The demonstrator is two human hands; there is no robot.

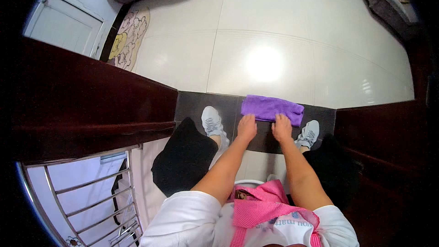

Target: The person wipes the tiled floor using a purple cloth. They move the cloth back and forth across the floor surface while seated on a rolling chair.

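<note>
A folded purple cloth (272, 109) lies across the dark tile strip of a doorway, its far edge at the pale floor tiles. My left hand (247, 128) is at the cloth's near edge, left of its middle, with the fingertips on or just by the fabric. To its right, my right hand (282, 128) touches the same near edge, fingers pointing away from me. Whether the fingers of either hand pinch the cloth cannot be told. Both hands are between my two light sneakers, the left shoe (211, 120) and the right shoe (308, 133).
Dark wooden door frames (103, 99) stand on both sides. Beyond lie glossy pale tiles (178, 55) and a patterned mat (128, 41). Metal railings (92, 180) are at the lower left. Part of a white round rim (250, 181) shows behind the hands, near my pink apron (257, 212).
</note>
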